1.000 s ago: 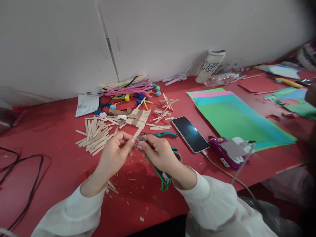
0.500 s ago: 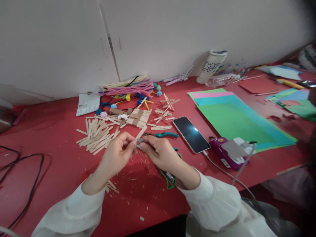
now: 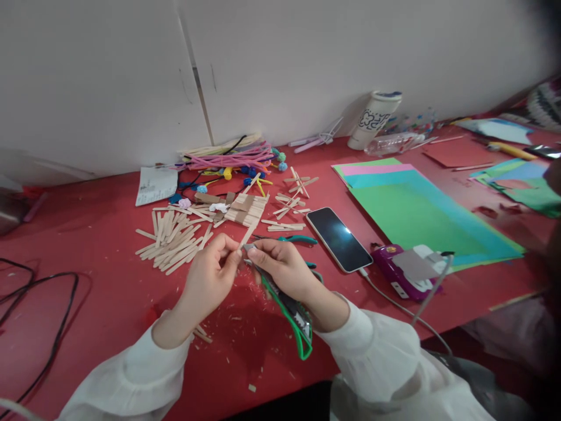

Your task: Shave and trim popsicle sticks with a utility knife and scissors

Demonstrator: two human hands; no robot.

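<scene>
My left hand (image 3: 215,266) pinches the near end of a wooden craft stick (image 3: 249,231) between thumb and fingers. Its far end points up and away, over the pile behind. Closed around a green-and-black handled tool (image 3: 287,304), my right hand (image 3: 280,263) presses its thumb near a grey metal part beside the stick. The tool's handle slants down toward me, and my fingers hide much of its head, so its exact kind is unclear. Both hands meet above the red table (image 3: 236,362), where small wood shavings lie below them. Teal-handled pliers (image 3: 300,239) rest just behind my right hand.
Loose craft sticks (image 3: 169,242) pile up at left, near a bundled stack of sticks (image 3: 248,209) and pipe cleaners (image 3: 232,156). On the right lie a phone (image 3: 339,238) on a cable, a purple device (image 3: 401,272) and coloured paper (image 3: 421,210). A tumbler (image 3: 374,120) stands behind.
The green-and-black tool has swung into fuller view below my right hand, its handle nearer me. The stick has shifted slightly down and left; my left hand has barely moved.
</scene>
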